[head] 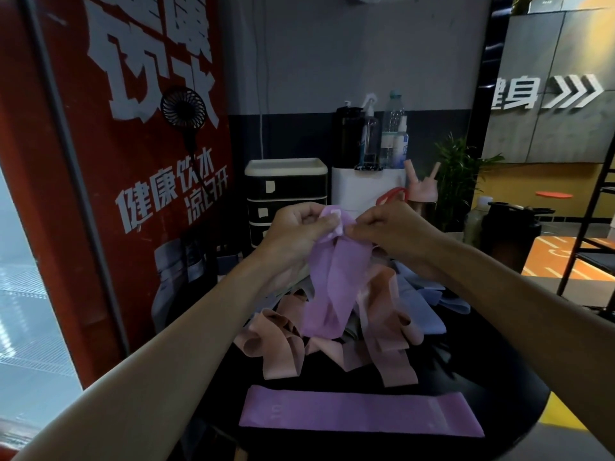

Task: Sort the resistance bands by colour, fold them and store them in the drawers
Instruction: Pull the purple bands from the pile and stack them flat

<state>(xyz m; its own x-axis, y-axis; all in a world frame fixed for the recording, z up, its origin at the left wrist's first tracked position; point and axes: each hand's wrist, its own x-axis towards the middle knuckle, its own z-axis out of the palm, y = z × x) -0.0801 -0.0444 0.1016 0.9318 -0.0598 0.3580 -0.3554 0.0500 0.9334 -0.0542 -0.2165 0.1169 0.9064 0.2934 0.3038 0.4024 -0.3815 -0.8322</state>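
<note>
A person holds a lilac fabric resistance band (332,284) up in both hands above a round black bench (482,377). The left hand (299,227) has its fingers curled around the band's top edge. The right hand (389,227) pinches the same edge just beside it, so the two hands almost touch. A small white label (336,224) shows on the band between them.

The held band hangs with its long axis roughly vertical. The top is bunched in the hands, and the flat loop widens downward. Its lower end reaches a loose heap of bands on the bench. It looks soft, matte and slightly creased.

The heap mixes pink bands (283,347), curled and overlapping, with pale blue bands (426,307) on the right side. Some grey strips lie tucked among them.

A second lilac band (359,410) lies flat on the near edge of the bench, apart from the heap. Its long axis runs left to right and it is smoothed into a neat strip.

Behind the hands stands a black drawer unit with a cream top (286,188), its drawers closed and each marked with a pale tag.
</note>
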